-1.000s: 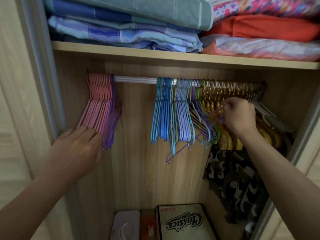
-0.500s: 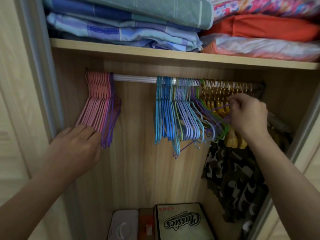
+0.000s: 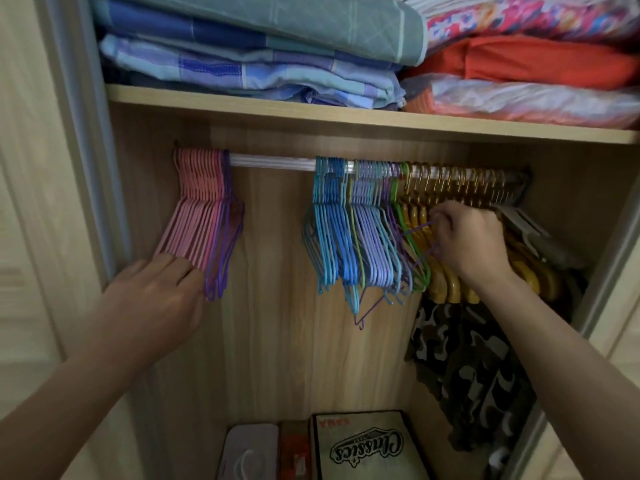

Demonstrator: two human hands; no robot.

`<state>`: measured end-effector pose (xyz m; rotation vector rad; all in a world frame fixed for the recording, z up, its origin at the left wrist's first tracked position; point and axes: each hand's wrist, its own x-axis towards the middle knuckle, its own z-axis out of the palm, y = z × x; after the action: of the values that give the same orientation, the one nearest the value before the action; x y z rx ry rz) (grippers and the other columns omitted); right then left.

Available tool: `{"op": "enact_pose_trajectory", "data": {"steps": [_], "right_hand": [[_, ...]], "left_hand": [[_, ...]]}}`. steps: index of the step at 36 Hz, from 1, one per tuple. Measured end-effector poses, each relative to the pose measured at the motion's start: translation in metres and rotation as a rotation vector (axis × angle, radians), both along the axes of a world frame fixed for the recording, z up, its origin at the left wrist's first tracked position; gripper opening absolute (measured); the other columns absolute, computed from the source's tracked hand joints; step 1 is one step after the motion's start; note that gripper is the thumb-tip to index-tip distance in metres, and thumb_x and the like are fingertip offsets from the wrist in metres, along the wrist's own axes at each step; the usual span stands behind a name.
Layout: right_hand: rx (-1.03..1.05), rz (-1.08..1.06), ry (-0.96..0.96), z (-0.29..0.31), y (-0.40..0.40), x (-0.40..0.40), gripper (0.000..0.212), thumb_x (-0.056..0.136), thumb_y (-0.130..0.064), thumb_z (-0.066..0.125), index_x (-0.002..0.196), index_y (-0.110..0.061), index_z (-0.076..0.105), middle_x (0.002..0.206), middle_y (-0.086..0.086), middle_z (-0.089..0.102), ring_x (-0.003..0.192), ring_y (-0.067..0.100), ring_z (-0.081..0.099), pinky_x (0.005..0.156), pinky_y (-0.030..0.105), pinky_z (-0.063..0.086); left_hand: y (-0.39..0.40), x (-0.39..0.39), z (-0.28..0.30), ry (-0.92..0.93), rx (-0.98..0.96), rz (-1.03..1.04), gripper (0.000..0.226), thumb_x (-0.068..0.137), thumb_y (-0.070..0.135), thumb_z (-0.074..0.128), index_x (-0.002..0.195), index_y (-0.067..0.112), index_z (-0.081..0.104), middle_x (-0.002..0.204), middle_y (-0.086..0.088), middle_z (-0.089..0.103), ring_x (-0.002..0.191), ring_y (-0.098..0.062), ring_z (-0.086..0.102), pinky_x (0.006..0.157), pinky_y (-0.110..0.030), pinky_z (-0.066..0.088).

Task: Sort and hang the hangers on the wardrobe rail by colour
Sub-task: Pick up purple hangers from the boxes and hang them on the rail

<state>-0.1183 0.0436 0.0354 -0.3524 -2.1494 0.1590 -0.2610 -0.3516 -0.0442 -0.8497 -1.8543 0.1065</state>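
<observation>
Left hand [image 3: 154, 299]: fingers flat against the lower ends of the pink hangers [image 3: 194, 216], bunched at the left end of the rail [image 3: 273, 160]. Right hand [image 3: 467, 242]: pinching a purple hanger [image 3: 417, 230] among the yellow hangers [image 3: 446, 282] toward the right end. Blue hangers [image 3: 332, 233] hang mid-rail. Hands well apart.

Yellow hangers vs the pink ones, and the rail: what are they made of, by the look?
Yellow hangers: thick, rounded, glossy bodies with brass-toned metal hooks; lacquered wood or moulded plastic, cannot tell which.
Pink hangers: thin uniform strands with a matte coloured skin, likely coated wire.
Rail: pale silvery tube with lengthwise ridges and a dull sheen, probably metal.
</observation>
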Motion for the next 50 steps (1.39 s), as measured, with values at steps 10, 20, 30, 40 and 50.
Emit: {"op": "enact_pose_trajectory", "data": {"steps": [10, 20, 30, 40, 50], "right_hand": [[0.084, -0.030, 0.151, 0.021, 0.002, 0.024, 0.025, 0.105, -0.015, 0.048, 0.115, -0.009, 0.071, 0.086, 0.008, 0.073, 0.067, 0.020, 0.070, 0.067, 0.038, 0.061], [-0.034, -0.112, 0.334, 0.029, 0.005, 0.064, 0.030, 0.102, -0.028, 0.045, 0.116, -0.020, 0.071, 0.083, 0.004, 0.073, 0.067, 0.022, 0.068, 0.073, 0.044, 0.057], [-0.165, -0.133, 0.584, 0.014, -0.004, 0.118, 0.031, 0.098, -0.025, 0.046, 0.111, -0.017, 0.073, 0.087, -0.005, 0.069, 0.078, 0.009, 0.061, 0.080, 0.033, 0.049], [-0.236, -0.129, 0.728, -0.011, -0.010, 0.180, 0.024, 0.098, -0.025, 0.048, 0.105, -0.025, 0.071, 0.067, -0.009, 0.064, 0.057, 0.015, 0.068, 0.062, 0.045, 0.055], [-0.273, -0.171, 0.854, -0.015, -0.023, 0.250, 0.021, 0.101, -0.015, 0.048, 0.106, -0.017, 0.069, 0.070, -0.006, 0.063, 0.056, 0.009, 0.068, 0.056, 0.031, 0.054]], "left_hand": [[0.002, 0.001, 0.000, 0.032, 0.003, -0.013, 0.020, 0.089, 0.016, 0.047, 0.071, 0.014, 0.055, 0.072, -0.013, 0.052, 0.071, -0.038, 0.059, 0.064, -0.050, 0.040], [0.000, -0.003, -0.003, 0.027, 0.025, -0.022, 0.020, 0.090, 0.017, 0.046, 0.071, 0.014, 0.054, 0.071, -0.014, 0.052, 0.071, -0.039, 0.058, 0.063, -0.051, 0.040], [0.062, 0.028, -0.023, -0.196, 0.242, -0.217, 0.023, 0.085, 0.017, 0.047, 0.072, 0.008, 0.063, 0.071, -0.012, 0.059, 0.069, -0.035, 0.058, 0.062, -0.046, 0.046], [0.205, 0.108, -0.036, -0.624, 0.210, -0.598, 0.020, 0.089, 0.012, 0.048, 0.080, 0.011, 0.067, 0.081, 0.001, 0.061, 0.081, -0.022, 0.058, 0.068, -0.040, 0.051], [0.283, 0.157, -0.032, -1.195, 0.278, -0.732, 0.032, 0.097, 0.010, 0.056, 0.126, 0.023, 0.058, 0.119, 0.006, 0.059, 0.110, -0.015, 0.059, 0.096, -0.040, 0.051]]}}
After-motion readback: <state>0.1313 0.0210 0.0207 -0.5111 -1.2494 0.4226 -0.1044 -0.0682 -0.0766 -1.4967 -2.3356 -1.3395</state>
